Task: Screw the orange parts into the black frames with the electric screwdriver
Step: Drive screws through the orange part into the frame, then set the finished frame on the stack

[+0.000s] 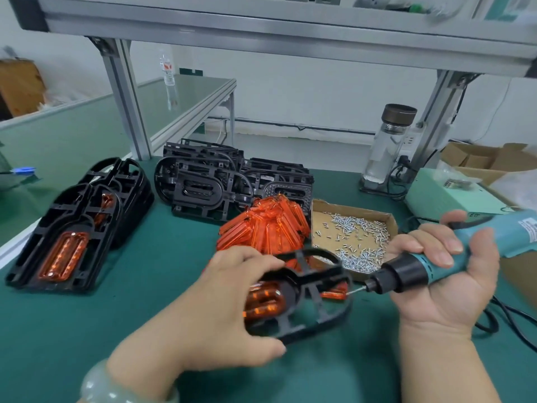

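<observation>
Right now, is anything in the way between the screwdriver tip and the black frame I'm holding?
Nothing visible. The right hand holds the screwdriver, its bit pointing at the right edge of the black frame gripped by the left hand. I cannot tell whether the tip touches it.

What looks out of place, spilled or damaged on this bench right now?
Nothing looks damaged or spilled. The screws lie loose but inside their cardboard tray. The orange parts are a rough heap, and the left stack of black frames sits fanned, not squared. Ordinary bench clutter.
</observation>
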`<state>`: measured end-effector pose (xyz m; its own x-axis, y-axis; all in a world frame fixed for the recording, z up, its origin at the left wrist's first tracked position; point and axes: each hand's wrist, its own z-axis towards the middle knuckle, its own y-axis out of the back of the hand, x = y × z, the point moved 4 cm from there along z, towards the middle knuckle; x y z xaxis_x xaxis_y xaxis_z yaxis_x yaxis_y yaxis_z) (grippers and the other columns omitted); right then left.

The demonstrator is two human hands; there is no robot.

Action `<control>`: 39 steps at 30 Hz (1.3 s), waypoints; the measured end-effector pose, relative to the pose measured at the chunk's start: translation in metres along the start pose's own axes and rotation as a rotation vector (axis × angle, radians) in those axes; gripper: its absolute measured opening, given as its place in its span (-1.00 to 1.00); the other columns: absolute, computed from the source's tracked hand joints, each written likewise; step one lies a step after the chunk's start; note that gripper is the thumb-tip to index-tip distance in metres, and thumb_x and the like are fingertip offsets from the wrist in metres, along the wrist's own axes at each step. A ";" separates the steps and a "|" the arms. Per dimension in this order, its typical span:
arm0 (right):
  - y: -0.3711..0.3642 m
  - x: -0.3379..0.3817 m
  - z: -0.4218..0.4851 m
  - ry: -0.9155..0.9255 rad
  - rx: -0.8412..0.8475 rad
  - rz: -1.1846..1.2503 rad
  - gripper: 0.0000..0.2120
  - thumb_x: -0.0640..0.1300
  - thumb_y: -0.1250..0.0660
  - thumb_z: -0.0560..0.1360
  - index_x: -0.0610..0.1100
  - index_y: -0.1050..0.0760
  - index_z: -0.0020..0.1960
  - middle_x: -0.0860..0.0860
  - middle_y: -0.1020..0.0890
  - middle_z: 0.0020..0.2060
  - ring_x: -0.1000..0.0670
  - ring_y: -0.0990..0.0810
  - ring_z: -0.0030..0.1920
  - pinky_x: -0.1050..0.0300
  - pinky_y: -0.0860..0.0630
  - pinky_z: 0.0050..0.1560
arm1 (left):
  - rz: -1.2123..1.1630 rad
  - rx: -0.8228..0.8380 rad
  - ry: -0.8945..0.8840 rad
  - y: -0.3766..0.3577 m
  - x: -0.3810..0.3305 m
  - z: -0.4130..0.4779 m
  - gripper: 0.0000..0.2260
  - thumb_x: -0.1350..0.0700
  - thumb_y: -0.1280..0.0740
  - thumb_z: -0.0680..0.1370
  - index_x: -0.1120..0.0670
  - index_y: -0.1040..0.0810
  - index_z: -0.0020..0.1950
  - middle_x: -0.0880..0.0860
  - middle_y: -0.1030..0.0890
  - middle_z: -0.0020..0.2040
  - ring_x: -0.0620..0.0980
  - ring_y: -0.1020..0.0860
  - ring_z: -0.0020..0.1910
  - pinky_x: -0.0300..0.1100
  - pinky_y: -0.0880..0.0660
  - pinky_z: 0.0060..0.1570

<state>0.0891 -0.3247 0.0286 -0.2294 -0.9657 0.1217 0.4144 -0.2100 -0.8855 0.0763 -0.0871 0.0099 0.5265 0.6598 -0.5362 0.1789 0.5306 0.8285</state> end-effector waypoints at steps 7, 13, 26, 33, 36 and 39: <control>0.006 -0.010 0.000 -0.021 -0.077 -0.084 -0.67 -0.15 -0.54 0.32 -0.09 -0.48 0.00 0.09 -0.44 -0.44 0.14 -0.45 -0.51 0.25 -0.46 -0.30 | -0.150 -0.363 0.325 0.056 0.054 -0.025 -0.54 -0.10 -0.55 0.23 -0.40 -0.44 0.01 -0.50 -0.51 -0.08 -0.51 -0.47 -0.05 -0.56 -0.34 -0.15; 0.008 -0.021 -0.003 -0.046 -0.095 -0.162 -0.67 -0.10 -0.53 0.31 -0.07 -0.48 -0.01 0.12 -0.43 -0.45 0.18 -0.42 -0.52 0.28 -0.45 -0.32 | 0.215 -0.411 0.898 0.051 0.097 -0.017 -0.22 -0.33 -0.36 0.30 -0.10 -0.24 0.44 0.08 -0.43 0.33 0.25 -0.36 0.28 0.10 -0.32 0.25; 0.011 -0.029 -0.005 -0.056 -0.145 -0.241 -0.66 -0.05 -0.54 0.28 -0.04 -0.49 -0.04 0.15 -0.40 -0.45 0.19 -0.40 -0.53 0.31 -0.47 -0.34 | 0.355 -0.501 0.962 0.031 0.117 0.007 -0.41 -0.09 -0.34 0.45 0.05 -0.28 0.41 0.18 -0.20 0.46 0.22 -0.11 0.40 0.08 -0.14 0.34; 0.011 -0.031 -0.005 -0.061 -0.181 -0.281 -0.75 0.02 -0.45 0.36 -0.01 -0.48 -0.03 0.16 -0.38 -0.46 0.20 -0.37 -0.53 0.32 -0.45 -0.34 | 0.369 -0.495 0.971 0.032 0.122 0.014 -0.44 -0.10 -0.34 0.46 0.03 -0.30 0.41 0.17 -0.25 0.44 0.22 -0.14 0.39 0.09 -0.14 0.34; 0.013 -0.030 -0.006 -0.040 -0.207 -0.287 -0.84 0.03 -0.27 0.44 -0.01 -0.46 -0.04 0.16 -0.37 -0.46 0.20 -0.37 -0.53 0.32 -0.45 -0.35 | 0.373 -0.538 0.922 0.037 0.119 0.016 -0.36 -0.17 -0.36 0.43 0.05 -0.29 0.42 0.17 -0.26 0.44 0.22 -0.12 0.41 0.13 -0.12 0.36; 0.013 -0.032 -0.007 -0.044 -0.210 -0.273 -0.85 0.04 -0.24 0.47 -0.01 -0.45 -0.04 0.15 -0.37 -0.46 0.20 -0.37 -0.53 0.32 -0.45 -0.35 | 0.371 -0.609 0.726 0.048 0.109 0.034 -0.39 -0.09 -0.39 0.44 0.08 -0.32 0.42 0.16 -0.30 0.43 0.23 -0.15 0.41 0.14 -0.14 0.35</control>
<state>0.0960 -0.2955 0.0100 -0.2666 -0.8847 0.3825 0.1512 -0.4303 -0.8899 0.1706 -0.0084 -0.0034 -0.2048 0.8940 -0.3986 -0.4534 0.2743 0.8481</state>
